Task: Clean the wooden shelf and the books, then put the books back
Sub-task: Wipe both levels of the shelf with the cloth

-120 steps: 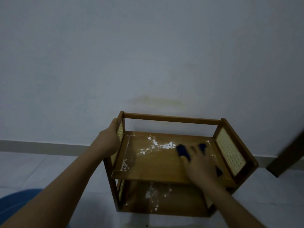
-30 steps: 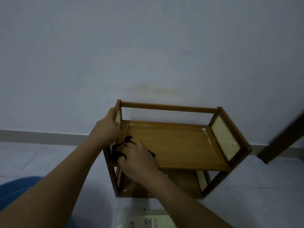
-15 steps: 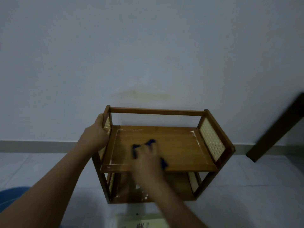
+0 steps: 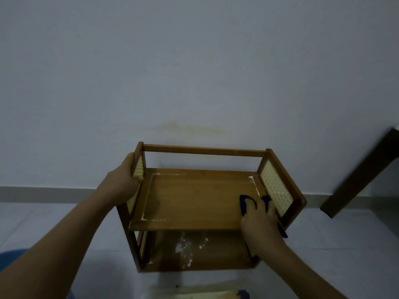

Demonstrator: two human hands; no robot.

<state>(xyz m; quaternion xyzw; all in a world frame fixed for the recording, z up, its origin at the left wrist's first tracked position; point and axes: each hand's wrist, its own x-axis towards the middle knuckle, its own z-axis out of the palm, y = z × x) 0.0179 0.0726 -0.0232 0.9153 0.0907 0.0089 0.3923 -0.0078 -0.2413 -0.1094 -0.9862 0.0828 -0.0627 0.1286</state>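
A small two-tier wooden shelf (image 4: 194, 201) with pale rattan side panels stands on the floor against the wall. My left hand (image 4: 124, 182) grips its left side frame near the top. My right hand (image 4: 260, 221) presses a dark blue cloth (image 4: 244, 203) onto the right end of the top board, beside the right rattan panel. The top board looks mostly wiped, with thin white residue along its edges. White powder (image 4: 185, 247) lies on the lower board. A pale book (image 4: 200, 294) shows at the bottom edge, mostly cut off.
A grey-white wall rises right behind the shelf, with a skirting strip (image 4: 43, 194) along the tiled floor. A dark wooden furniture leg (image 4: 362, 175) slants at the right. Something blue (image 4: 13, 260) sits at the lower left by my arm.
My right hand has swept the cloth from the left end across the top board to its right end. The white powder seen on the top board earlier is gone. My left hand kept its hold.
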